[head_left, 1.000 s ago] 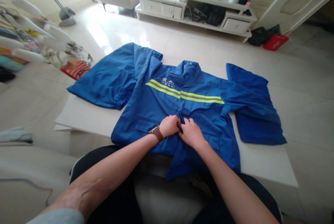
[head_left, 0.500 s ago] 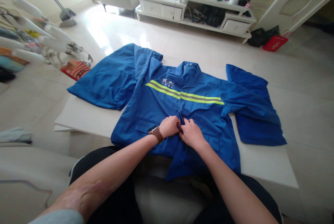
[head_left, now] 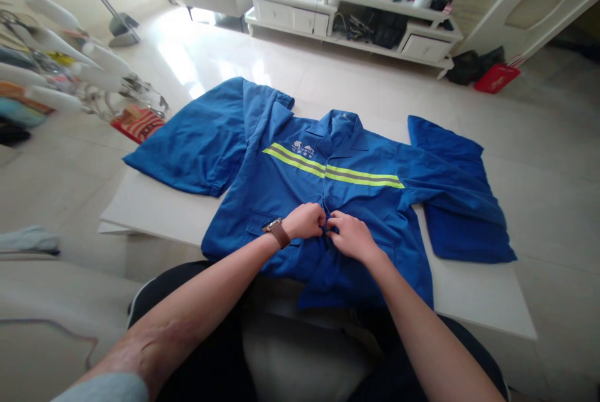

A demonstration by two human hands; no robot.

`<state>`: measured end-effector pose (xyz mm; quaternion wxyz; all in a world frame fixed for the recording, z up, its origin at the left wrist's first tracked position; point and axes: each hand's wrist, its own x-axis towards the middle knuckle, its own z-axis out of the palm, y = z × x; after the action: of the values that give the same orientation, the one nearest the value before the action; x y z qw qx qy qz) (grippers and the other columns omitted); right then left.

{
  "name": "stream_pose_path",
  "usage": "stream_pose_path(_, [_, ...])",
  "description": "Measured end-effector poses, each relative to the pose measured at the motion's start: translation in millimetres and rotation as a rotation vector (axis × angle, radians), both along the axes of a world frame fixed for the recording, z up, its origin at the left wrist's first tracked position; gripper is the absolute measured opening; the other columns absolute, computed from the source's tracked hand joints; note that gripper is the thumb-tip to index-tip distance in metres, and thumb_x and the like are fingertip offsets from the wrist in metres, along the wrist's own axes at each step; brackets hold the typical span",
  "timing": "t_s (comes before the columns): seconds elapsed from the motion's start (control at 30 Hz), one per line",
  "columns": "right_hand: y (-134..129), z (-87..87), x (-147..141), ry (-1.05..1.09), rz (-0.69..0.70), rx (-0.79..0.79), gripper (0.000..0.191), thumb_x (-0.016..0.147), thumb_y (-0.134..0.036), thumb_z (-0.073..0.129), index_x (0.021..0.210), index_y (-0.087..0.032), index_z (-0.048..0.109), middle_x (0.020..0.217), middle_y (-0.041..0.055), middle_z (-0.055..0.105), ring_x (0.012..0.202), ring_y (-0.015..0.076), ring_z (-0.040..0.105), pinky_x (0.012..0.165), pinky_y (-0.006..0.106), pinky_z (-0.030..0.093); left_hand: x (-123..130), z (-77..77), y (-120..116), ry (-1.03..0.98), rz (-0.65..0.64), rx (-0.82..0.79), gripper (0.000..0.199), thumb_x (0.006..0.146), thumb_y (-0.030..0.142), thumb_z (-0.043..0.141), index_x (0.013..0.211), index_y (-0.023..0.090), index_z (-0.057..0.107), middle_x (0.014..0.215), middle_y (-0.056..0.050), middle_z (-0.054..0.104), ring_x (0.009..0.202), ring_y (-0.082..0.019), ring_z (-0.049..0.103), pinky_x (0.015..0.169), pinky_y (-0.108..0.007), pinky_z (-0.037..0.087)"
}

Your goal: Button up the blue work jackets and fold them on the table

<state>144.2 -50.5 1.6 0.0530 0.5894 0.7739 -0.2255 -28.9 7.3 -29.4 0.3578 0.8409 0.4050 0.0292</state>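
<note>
A blue work jacket (head_left: 290,189) lies front up, its collar pointing away from me and a yellow-and-grey reflective stripe (head_left: 365,177) across the chest. White lettering marks one side of the chest. My left hand (head_left: 304,221), with a brown-strapped watch (head_left: 276,231) on the wrist, is closed on the front placket below the stripe. Right beside it, my right hand (head_left: 349,235) pinches the placket's other edge with bent fingers. Any button between the fingertips is too small to make out. The lower front hem hangs over the table's near edge.
Under the jacket is a white table (head_left: 154,208). Folded blue cloth (head_left: 464,214) lies by the right sleeve, and more blue cloth (head_left: 197,139) spreads at the left. A rack of white spools (head_left: 56,45) stands left; a white low cabinet (head_left: 290,14) is at the back.
Both hands have stayed at the placket, shifting slightly as they pull at the cloth. The jacket's lower front corner has risen a little toward them.
</note>
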Motion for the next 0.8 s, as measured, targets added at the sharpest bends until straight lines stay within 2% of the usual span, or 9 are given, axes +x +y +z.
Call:
stream_pose_path(0.27, [-3,-4.1,-2,-0.003,-0.033,0.047,0.021,0.094,-0.029,0.058,0.102,-0.031,0.078,0.125,-0.0018,0.069,0.101,0.0186,0.066,0.074,0.027,0.043,2,-1.5,-2,-0.008,0.018,0.034,0.012,0.067,0.017,0.069,0.076,0.020,0.076,0.078,-0.003,0.076,0.072,-0.018,0.067,0.066,-0.025,0.046])
stream_pose_path(0.57, [-6,-2.9,-6,-0.030,-0.108,0.092,0.022,0.093,-0.029,0.058,0.099,-0.030,0.079,0.116,0.0004,0.073,0.098,0.0202,0.068,0.075,0.028,0.045,2,2.0,-3,-0.024,0.047,0.031,0.013,0.067,0.018,0.068,0.076,0.021,0.076,0.080,-0.002,0.076,0.073,-0.018,0.068,0.064,-0.025,0.045])
stream_pose_path(0.8, [2,3.8,1,0.103,-0.105,-0.054,0.013,0.087,-0.027,0.062,0.086,-0.025,0.074,0.111,0.0012,0.071,0.094,0.0190,0.065,0.074,0.026,0.042,1,7.5,-4,0.022,0.078,0.029,0.016,0.066,0.020,0.070,0.080,0.024,0.077,0.084,-0.001,0.076,0.077,-0.018,0.069,0.066,-0.025,0.047])
